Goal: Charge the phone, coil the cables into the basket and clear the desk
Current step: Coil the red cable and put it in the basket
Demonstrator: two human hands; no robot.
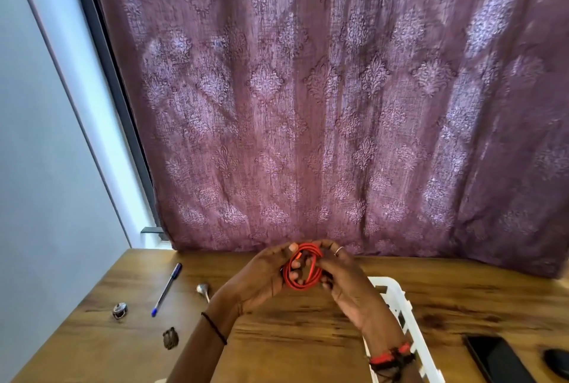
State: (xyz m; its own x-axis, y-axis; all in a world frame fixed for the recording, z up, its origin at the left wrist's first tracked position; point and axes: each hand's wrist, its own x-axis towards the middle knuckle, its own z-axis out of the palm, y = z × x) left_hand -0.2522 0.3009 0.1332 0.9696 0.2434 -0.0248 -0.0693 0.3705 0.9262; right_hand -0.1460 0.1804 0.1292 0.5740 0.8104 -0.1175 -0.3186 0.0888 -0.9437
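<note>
Both hands meet in the lower middle of the frame, your left hand (260,279) and right hand (348,284) curled round the red cable (303,273), which looks light, soft and springy, so squeeze across all its loops beside the white basket (397,298).

No lettering, label, brand mark or number can be read anywhere in view; any print on the barrel of the clear plastic pen with a blue cap (166,289), lying on the brown wooden tabletop (292,336), is too small and blurred to make out, and the flat black phone (495,358) shows only a dark, blank face
</note>
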